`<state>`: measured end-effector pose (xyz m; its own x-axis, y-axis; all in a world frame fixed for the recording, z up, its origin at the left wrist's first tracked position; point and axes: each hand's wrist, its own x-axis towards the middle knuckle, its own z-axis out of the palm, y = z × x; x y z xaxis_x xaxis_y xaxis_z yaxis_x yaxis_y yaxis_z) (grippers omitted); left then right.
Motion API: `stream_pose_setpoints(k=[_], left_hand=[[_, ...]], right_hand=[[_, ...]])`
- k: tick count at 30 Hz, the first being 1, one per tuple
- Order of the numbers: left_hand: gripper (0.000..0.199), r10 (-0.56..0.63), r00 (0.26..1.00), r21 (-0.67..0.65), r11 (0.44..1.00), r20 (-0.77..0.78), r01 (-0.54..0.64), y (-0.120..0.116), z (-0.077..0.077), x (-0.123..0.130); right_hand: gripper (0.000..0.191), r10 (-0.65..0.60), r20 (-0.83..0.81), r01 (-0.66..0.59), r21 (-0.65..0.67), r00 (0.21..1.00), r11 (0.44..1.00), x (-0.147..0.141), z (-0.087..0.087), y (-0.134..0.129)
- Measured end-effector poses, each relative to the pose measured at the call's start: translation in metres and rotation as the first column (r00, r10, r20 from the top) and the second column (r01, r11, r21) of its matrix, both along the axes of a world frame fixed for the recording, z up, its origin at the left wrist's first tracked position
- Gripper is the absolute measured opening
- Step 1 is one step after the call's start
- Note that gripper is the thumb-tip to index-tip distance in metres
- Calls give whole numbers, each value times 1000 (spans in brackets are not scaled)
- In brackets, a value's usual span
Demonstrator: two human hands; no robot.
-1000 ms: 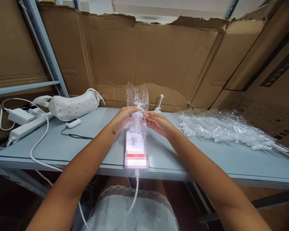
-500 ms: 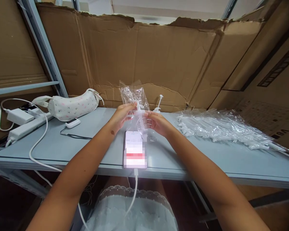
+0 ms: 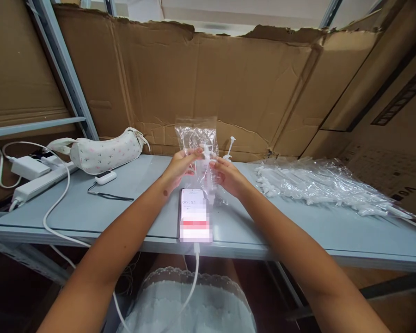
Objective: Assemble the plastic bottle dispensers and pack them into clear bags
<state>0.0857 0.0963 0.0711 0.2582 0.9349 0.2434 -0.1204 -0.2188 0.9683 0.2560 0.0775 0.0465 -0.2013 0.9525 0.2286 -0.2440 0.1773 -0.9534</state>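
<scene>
In the middle of the view, above the table, is a clear plastic bag (image 3: pixel 194 134) with a white, syringe-like plastic piece (image 3: pixel 205 151) at it; whether the piece is wholly inside, I cannot tell. My left hand (image 3: pixel 180 167) pinches the bag and the top of the piece from the left, its thumb near the white end. From the right, my right hand (image 3: pixel 229 174) closes its fingertips on the bag beside the piece. The lower part of the piece is blurred behind the film. Just behind my right hand stands a white plastic plunger-like part (image 3: pixel 230 147).
A lit phone (image 3: pixel 195 215) with a white cable lies at the table's front edge. Bagged white plastic pieces (image 3: pixel 319 185) spread over the right side. At left are a floral pouch (image 3: pixel 106 150), a small white device (image 3: pixel 105 177) and a power strip (image 3: pixel 43 180). Cardboard (image 3: pixel 208 78) stands behind.
The bag now stands straighter and more spread out at the top. The white piece's end and my left hand have shifted slightly right. My right hand has hardly moved.
</scene>
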Motion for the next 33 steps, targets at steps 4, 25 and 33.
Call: stream_pose_setpoints(k=[4,25,33], left_hand=[[45,-164,964,-61,986,-208,155,-4,3,-6],[7,-63,967,-43,998,-247,54,-13,-1,9],[12,9,979,89,996,-203,9,-2,-5,11]], right_hand=[[37,-120,-141,119,-10,983,993,7,3,7],[44,-123,-131,119,-43,984,992,13,2,12],[36,-338,-110,343,32,935,939,37,15,18]])
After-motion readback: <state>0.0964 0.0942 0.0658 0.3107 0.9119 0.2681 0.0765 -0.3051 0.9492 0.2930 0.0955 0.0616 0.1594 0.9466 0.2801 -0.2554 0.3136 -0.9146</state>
